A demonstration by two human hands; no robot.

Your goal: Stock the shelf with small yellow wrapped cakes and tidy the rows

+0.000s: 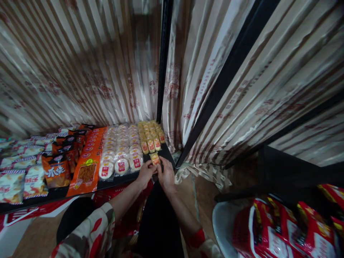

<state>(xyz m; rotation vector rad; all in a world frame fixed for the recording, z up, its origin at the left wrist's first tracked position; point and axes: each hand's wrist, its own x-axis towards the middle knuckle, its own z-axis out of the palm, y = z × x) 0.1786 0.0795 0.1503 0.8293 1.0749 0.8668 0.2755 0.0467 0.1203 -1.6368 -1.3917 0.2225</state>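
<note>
My left hand (145, 173) and my right hand (166, 174) meet at the front edge of a low black shelf (118, 180). Both hands pinch a small yellow snack packet (155, 158), which lies at the front of a row of like yellow packets (150, 138). To the left of these lie rows of round white rice crackers (122, 150) in clear wrap. Both hands have their fingers closed around the packet.
Further left on the shelf are an orange snack bag (87, 171), dark orange crisp bags (57, 170) and white bags (16, 179). Striped curtains (80, 64) hang behind. A black post (163, 61) rises at the corner. Red packets (282, 229) fill a white container (223, 222) at lower right.
</note>
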